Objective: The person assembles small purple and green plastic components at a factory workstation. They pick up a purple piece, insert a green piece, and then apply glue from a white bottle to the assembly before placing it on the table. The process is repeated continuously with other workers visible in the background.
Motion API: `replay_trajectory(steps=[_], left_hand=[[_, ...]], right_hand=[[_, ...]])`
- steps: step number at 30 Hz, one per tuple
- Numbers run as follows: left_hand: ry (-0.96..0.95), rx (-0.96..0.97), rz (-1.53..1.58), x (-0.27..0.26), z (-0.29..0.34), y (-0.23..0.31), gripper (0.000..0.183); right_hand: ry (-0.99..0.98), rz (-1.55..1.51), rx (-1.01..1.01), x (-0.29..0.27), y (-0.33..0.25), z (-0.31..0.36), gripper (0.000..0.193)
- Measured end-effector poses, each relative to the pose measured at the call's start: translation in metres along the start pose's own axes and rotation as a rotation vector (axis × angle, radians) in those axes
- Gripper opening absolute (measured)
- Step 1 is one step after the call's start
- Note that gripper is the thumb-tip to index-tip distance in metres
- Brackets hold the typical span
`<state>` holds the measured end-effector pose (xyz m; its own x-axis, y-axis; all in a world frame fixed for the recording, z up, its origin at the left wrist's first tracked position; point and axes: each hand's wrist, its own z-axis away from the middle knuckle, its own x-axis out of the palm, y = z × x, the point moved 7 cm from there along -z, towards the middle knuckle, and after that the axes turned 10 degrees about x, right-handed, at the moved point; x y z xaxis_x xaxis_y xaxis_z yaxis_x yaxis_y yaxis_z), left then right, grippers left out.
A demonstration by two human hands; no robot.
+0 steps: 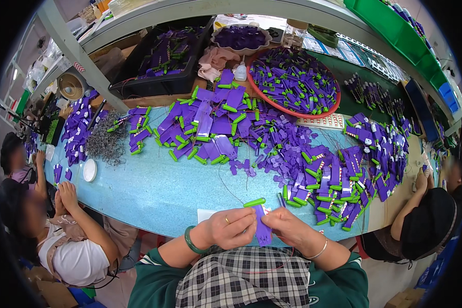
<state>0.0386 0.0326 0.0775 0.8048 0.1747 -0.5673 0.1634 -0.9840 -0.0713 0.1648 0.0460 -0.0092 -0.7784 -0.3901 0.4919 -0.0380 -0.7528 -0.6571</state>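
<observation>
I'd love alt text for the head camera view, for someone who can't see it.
A person's left hand and right hand hold a green-topped purple piece at the near edge of a light-blue table. Heaps of purple-and-green pieces lie beyond, with a full red basket and a black tray; other people sit at both sides.

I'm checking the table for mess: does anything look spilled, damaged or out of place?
Nothing looks clearly damaged. Most untidy are the tangled grey strands, heaped loose on the blue table toward the left, matted together. The purple piece between the left hand and right hand shows no obvious fault, though partly covered.
</observation>
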Motion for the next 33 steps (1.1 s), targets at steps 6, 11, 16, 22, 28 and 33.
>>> replay_trajectory(steps=[6, 11, 16, 22, 28, 33], left_hand=[[0.148, -0.350, 0.125, 0.011, 0.015, -0.023, 0.012], [0.070, -0.825, 0.607, 0.057, 0.016, -0.054, 0.011], [-0.303, -0.831, 0.071, 0.087, 0.026, -0.122, 0.020], [-0.662, -0.866, -0.135, 0.100, 0.046, -0.142, 0.034], [-0.555, -0.848, -0.170, 0.086, 0.057, -0.136, 0.028], [-0.332, -0.728, -0.083, 0.062, 0.035, -0.122, 0.023]], right_hand=[[-0.022, 0.257, -0.466, -0.024, -0.025, 0.024, 0.023], [0.582, 0.760, -0.776, -0.034, -0.046, 0.036, 0.020], [0.493, 0.013, -0.634, -0.069, -0.028, 0.020, 0.015], [0.459, 0.232, -0.677, -0.063, -0.026, 0.022, 0.029], [0.351, 0.182, -0.672, -0.063, -0.030, 0.018, 0.031], [0.353, 0.219, -0.679, -0.054, -0.037, 0.013, 0.033]])
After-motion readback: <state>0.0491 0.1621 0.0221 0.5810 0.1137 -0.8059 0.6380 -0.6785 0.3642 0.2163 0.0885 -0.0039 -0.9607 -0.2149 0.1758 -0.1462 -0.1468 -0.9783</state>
